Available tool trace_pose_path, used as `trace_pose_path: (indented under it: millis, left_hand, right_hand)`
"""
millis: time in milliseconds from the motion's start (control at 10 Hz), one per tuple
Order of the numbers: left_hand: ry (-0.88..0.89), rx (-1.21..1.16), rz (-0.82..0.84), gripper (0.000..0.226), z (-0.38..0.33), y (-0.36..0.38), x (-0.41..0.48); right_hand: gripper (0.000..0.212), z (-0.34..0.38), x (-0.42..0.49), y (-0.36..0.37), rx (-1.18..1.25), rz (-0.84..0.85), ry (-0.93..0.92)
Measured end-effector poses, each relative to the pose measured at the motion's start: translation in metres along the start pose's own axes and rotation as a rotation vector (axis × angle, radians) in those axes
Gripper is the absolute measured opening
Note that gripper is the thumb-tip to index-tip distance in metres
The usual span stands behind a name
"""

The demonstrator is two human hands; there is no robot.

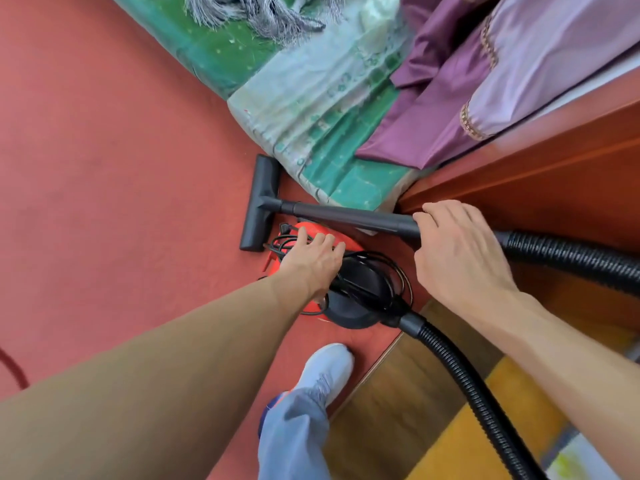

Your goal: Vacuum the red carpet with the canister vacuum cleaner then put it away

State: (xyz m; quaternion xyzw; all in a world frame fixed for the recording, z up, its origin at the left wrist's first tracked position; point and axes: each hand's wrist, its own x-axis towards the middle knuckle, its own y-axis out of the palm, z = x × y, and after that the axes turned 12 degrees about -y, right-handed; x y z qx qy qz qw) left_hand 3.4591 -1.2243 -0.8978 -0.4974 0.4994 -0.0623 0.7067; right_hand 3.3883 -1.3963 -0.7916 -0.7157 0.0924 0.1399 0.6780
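The canister vacuum point(367, 289) sat on the red carpet point(104, 168) at the person's twelve o'clock, the left hand point(313, 259) flat with fingers apart on its coiled cord point(398, 271), the right hand point(457, 251) wrapped round the wand point(346, 216); best to keep that cord pinned while parking it.

Tan sleeve point(156, 358) — blue-grey trousers point(294, 431), white shoe point(327, 367)

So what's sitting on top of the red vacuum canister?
A loosely coiled black power cord lies on the canister, with the left hand resting on it. They hide much of its top. The right hand grips the wand.
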Motion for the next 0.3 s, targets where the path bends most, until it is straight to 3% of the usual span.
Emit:
trace_pose_path:
  millis: [200,300]
  left_hand:
    - [0.079,-0.149,-0.014,0.052,0.011,-0.013,-0.009]
    - [0.04,-0.359,-0.02,0.031,0.023,-0.036,-0.026]
  right_hand:
    - [0.037,0.019,-0.021,-0.015,0.063,-0.117,-0.08]
    - [0.031,0.034,-0.026,-0.031,0.095,-0.033,-0.02]
